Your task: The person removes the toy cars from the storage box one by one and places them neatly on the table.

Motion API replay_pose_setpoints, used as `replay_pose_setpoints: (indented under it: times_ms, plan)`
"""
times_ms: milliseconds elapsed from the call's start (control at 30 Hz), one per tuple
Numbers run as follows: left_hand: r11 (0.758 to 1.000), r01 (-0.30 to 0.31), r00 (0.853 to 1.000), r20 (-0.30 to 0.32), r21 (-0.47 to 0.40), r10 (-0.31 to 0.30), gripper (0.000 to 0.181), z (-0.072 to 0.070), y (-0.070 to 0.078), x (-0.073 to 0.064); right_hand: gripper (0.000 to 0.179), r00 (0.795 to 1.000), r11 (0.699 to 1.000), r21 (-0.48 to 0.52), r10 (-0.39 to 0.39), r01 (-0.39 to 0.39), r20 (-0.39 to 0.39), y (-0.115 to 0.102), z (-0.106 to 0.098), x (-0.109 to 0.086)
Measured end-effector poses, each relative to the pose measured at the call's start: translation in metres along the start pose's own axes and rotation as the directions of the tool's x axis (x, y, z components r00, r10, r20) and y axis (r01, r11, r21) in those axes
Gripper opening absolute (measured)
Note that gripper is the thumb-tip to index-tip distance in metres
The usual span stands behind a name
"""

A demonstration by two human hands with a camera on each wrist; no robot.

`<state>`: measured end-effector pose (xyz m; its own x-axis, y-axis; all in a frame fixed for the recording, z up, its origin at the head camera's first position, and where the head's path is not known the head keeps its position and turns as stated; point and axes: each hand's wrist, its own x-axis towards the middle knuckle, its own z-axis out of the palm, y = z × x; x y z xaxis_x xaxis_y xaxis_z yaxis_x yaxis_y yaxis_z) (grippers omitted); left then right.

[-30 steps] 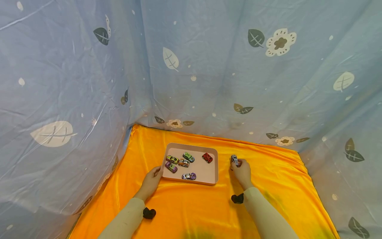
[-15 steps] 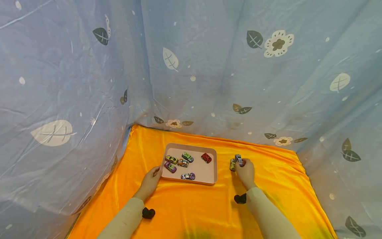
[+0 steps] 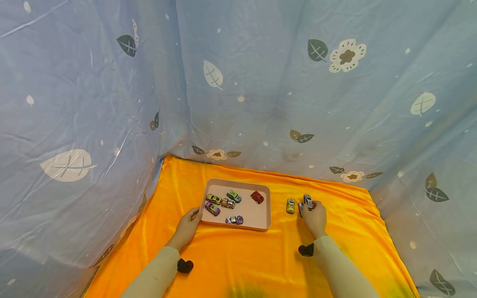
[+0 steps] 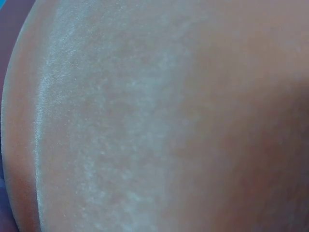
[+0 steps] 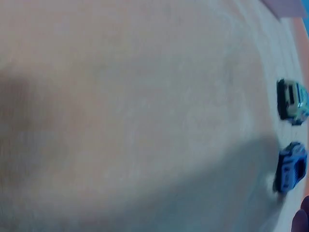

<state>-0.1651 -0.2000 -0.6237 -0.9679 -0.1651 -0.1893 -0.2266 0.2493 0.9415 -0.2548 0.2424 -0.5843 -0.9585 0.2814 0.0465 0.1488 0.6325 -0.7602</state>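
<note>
My left hand [image 3: 186, 228] grips the left rim of a pink tray [image 3: 255, 216]. Several small toy cars lie in it, among them a red one [image 3: 257, 197], a purple one [image 3: 212, 208] and a green one [image 3: 234, 195]. To the tray's right, my right hand [image 3: 315, 217] holds a silver toy car [image 3: 307, 201] in its fingers, with something red beside it, partly hidden. Just left of these fingers another toy car [image 3: 300, 209] is on the cloth, partly covered. A yellow toy car [image 3: 290, 206] lies farther left. Fingertips [image 5: 301, 217] edge into the right wrist view.
Orange cloth [image 3: 238, 252] covers the surface, wrinkled in places. Blue-grey patterned curtains [image 3: 246, 107] hang behind it and at both sides. The left wrist view is filled with close, blurred cloth. A tray corner [image 5: 289, 7] shows in the right wrist view.
My right hand has moved right, leaving the yellow car on the cloth and then another car beside it. The silver car moved along in its fingers. My left hand stays at the tray.
</note>
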Motion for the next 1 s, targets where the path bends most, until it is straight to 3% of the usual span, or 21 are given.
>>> replay_pose_setpoints:
  times_ms: [200, 500, 1000]
  plan:
    - [1.000, -0.009, 1.000, -0.006, 0.007, 0.009, 0.048, -0.001, -0.002, 0.001, 0.045, 0.999, 0.997, -0.067, 0.043, -0.043, -0.009, 0.009, -0.006, 0.001]
    - [1.000, -0.007, 1.000, 0.001, 0.006, 0.007, 0.048, -0.001, 0.000, 0.000, 0.049, 0.985, 0.982, -0.138, 0.142, -0.129, 0.094, 0.017, -0.011, -0.001]
    - [1.000, -0.005, 1.000, 0.008, 0.003, 0.005, 0.049, 0.000, 0.000, -0.001, 0.054, 0.973, 0.994, -0.095, 0.073, -0.053, 0.220, 0.028, -0.025, -0.012]
